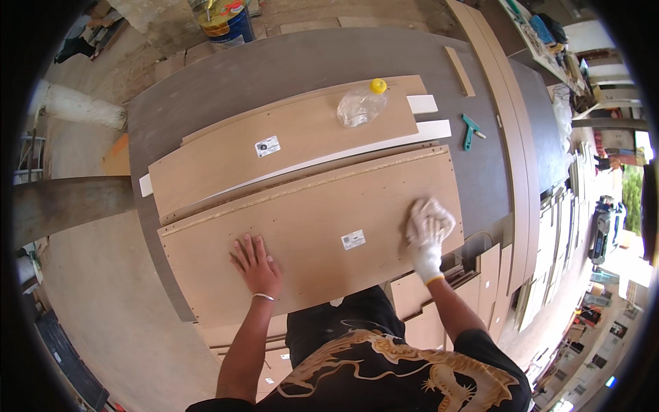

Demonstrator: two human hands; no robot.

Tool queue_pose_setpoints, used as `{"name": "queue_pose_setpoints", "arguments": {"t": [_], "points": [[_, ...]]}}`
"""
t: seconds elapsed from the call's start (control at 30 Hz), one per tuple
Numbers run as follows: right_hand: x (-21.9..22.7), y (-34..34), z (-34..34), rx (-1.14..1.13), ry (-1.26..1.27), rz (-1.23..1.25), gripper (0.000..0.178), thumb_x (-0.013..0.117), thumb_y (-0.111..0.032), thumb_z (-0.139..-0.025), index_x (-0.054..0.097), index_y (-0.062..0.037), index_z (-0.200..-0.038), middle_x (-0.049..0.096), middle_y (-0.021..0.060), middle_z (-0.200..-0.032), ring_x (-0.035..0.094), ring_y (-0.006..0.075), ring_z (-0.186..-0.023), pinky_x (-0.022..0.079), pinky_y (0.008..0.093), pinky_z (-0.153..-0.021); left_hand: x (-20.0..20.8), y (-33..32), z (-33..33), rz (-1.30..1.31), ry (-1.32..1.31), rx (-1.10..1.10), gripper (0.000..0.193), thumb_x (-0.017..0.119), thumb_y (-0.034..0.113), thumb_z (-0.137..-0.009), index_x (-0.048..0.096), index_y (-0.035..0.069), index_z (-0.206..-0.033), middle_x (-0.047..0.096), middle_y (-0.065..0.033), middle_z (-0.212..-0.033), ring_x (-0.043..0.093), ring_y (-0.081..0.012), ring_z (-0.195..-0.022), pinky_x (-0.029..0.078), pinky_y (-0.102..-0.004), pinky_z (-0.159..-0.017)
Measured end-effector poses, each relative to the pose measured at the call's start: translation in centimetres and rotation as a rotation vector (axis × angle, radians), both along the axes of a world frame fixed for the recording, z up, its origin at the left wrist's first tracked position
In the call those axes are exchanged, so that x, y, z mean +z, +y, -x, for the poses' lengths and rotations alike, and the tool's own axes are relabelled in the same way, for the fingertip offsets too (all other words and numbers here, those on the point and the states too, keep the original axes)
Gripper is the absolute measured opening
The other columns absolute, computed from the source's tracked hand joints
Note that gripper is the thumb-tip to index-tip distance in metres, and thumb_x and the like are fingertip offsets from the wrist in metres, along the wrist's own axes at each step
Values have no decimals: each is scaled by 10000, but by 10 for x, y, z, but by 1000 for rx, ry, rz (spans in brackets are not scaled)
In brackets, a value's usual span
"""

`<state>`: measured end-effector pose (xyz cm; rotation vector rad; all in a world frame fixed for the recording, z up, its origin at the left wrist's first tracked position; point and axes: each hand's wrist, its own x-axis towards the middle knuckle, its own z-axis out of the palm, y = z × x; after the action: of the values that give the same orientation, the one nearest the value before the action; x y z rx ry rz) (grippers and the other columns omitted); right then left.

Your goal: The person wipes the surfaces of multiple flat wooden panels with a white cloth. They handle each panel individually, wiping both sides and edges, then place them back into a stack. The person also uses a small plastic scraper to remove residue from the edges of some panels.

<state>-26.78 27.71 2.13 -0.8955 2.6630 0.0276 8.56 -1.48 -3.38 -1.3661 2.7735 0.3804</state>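
Note:
A wide light-brown panel (309, 226) lies flat in front of me, with a small white label (353, 239) near its middle. My left hand (257, 266), bare, rests palm down on its left part with fingers spread. Toward the panel's right end, my right hand (427, 244) in a white glove presses a crumpled pale cloth (434, 218) onto the surface. Beyond it lies a second brown panel (226, 159), also labelled. On that one a clear plastic bottle (362, 106) with a yellow cap lies on its side.
Under the panels is a dark grey table (274, 69). A green-handled scraper (469, 132) and a short brown strip (459, 71) lie to the right, beside long boards (511, 137). White strips (431, 129) stick out between the panels. A blue bucket (232, 26) stands beyond the far edge.

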Motion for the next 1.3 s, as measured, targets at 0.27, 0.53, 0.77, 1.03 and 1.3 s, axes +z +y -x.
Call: {"name": "queue_pose_setpoints", "arguments": {"t": [0.27, 0.53, 0.77, 1.03, 1.3], "points": [[-14, -3, 246, -367, 125, 449, 304, 602, -340, -977, 774, -92, -1013, 765, 199, -989, 733, 409, -963, 565, 478, -850, 8, 1, 9, 76, 58, -13, 688, 554, 210, -919, 418, 90, -1583, 260, -163, -1725, 102, -486, -1601, 38, -704, -1268], [-94, -67, 418, -242, 80, 433, 618, 588, -166, -936, 546, -227, -1549, 707, 166, -1351, 688, 392, -1193, 537, 431, -1040, 14, 5, 12, 23, -80, 85, 683, 597, 259, -901, 448, 157, -1560, 299, -149, -1705, 185, -429, -1596, 87, -676, -1279], [6, -77, 313, -352, 108, 626, 528, 529, -160, -993, 566, -99, -1516, 633, 123, -1473, 641, 300, -1285, 524, 430, -1057, 23, 2, 12, -30, 10, 287, 658, 547, 267, -953, 411, 159, -1588, 248, -159, -1720, 167, -422, -1600, 92, -653, -1285], [47, -182, -16, 146, -484, 525, 524, 602, -19, -930, 651, -76, -1449, 709, 43, -1309, 620, 162, -1002, 510, 347, -880, 13, -48, -53, 77, 31, 434, 676, 553, 264, -931, 426, 147, -1584, 306, -182, -1692, 221, -387, -1595, 133, -606, -1298], [17, -478, -269, 1302, -133, 258, 525, 668, -261, -933, 592, -250, -1453, 652, 158, -1040, 683, 365, -930, 566, 499, -797, 13, -49, -61, 3, 168, 393, 665, 598, 289, -910, 479, 95, -1535, 414, -170, -1623, 296, -359, -1568, 160, -586, -1303]]}}
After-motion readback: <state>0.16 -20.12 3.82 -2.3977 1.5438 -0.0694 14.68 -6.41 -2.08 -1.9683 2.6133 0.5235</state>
